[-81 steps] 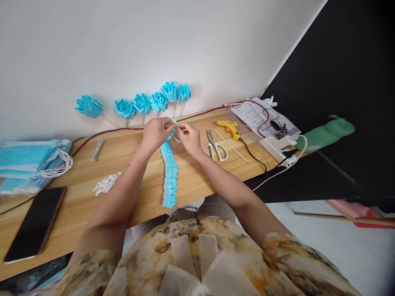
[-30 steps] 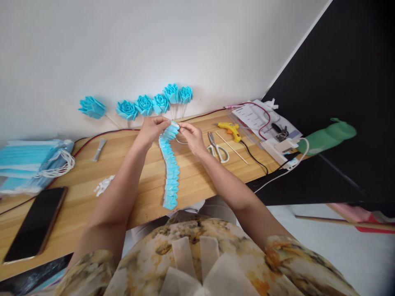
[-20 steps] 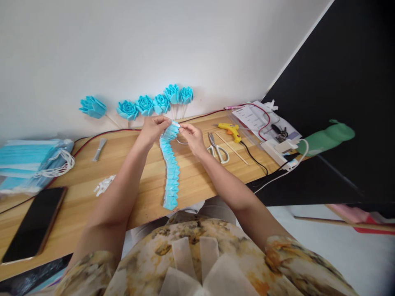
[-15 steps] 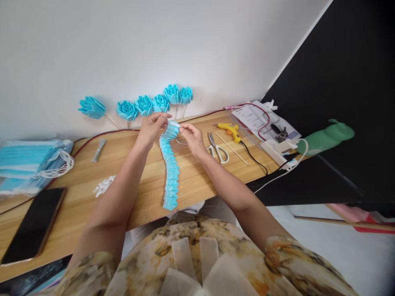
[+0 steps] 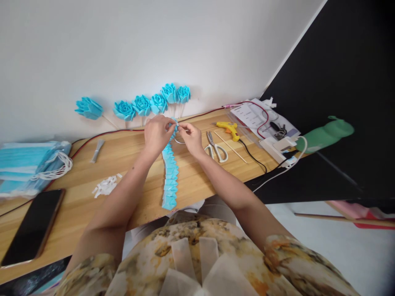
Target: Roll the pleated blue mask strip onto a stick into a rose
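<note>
Left hand [image 5: 158,130] and right hand [image 5: 191,140] were held close together over the far side of one wooden table [image 5: 151,193], the far end of one pleated blue strip [image 5: 170,181] being pinched between thumb and forefinger of each; which fold was gripped could not be told. From there the strip was laid out toward the table's near edge. Behind it, six blue flowers [image 5: 142,105] on sticks were leaned against the wall [image 5: 216,49], five grouped and one set apart at the left. To the right of the hands were placed one pair of scissors [image 5: 221,153], one loose wooden stick [image 5: 231,147] and one yellow glue gun [image 5: 228,129]; to the left, one small pale bundle [image 5: 97,151], one pile of white scraps [image 5: 105,186] too jumbled to be counted, and one phone [image 5: 32,226]. Half a second earlier, the fingertips had been held farther apart and the strip's top folds exposed; now those folds were mostly covered by the left hand, and more of the scraps was left uncovered by the left forearm [image 5: 134,185].
</note>
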`<state>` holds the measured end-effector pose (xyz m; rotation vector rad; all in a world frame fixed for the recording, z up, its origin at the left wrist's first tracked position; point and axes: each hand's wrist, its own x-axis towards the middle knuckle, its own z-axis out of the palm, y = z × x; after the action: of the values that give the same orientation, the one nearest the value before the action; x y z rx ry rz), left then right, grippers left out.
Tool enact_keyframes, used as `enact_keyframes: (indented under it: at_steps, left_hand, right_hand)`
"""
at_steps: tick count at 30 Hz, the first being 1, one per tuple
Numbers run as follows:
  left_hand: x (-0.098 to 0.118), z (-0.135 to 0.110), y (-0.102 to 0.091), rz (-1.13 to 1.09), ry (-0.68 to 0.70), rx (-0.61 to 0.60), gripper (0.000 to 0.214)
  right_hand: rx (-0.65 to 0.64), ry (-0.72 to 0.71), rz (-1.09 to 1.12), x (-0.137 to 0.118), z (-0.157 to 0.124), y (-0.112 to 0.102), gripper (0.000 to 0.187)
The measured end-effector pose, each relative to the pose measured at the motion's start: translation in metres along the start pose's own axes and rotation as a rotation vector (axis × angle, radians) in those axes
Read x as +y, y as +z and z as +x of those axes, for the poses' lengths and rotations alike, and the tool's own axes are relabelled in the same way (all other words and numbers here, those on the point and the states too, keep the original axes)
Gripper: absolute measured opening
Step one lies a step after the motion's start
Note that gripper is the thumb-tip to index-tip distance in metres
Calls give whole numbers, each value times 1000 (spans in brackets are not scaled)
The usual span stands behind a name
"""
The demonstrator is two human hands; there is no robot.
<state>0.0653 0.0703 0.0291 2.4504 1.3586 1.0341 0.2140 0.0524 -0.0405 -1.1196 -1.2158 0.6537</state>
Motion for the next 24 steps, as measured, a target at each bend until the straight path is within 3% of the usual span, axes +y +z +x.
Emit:
enact_keyframes:
  at_steps: [11, 24]
  left_hand:
    - [2, 0, 0, 40, -12, -31, 15]
    - [-9, 3, 2, -9, -5, -60, 24]
  right_hand:
    - [-6, -65, -155, -7, -2, 0, 15]
    - [1, -43, -125, -7, -1, 2, 14]
